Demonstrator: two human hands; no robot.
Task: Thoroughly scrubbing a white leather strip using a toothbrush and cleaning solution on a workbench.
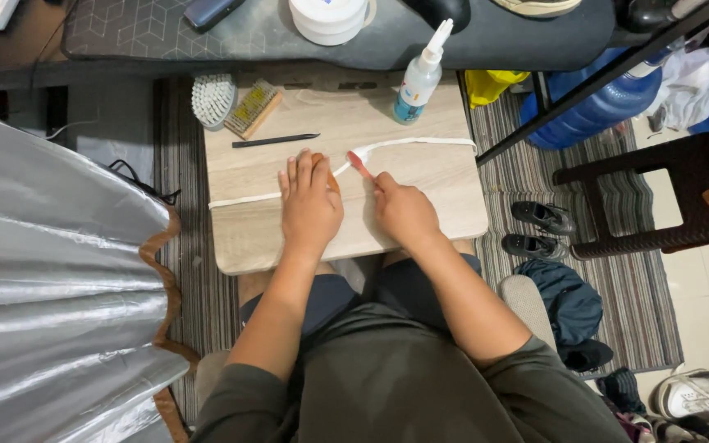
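A long white shoelace (420,143) lies across a small light wooden board (420,197) on my lap. My left hand (308,201) is pressed flat on the lace near the board's middle, fingers together. My right hand (404,209) grips a toothbrush (359,162) with a reddish handle, its white head resting on the lace just right of my left fingertips. The lace runs left to the board's edge and curves right toward the far corner.
On the board's far side lie a black pen-like stick (276,140), a white bristle brush (212,99), a small wire brush (253,107) and a squeeze bottle (418,80). A silver cover (51,287) fills the left. Black shoes (542,230), a dark stool (642,197) and a blue water jug (601,107) are right.
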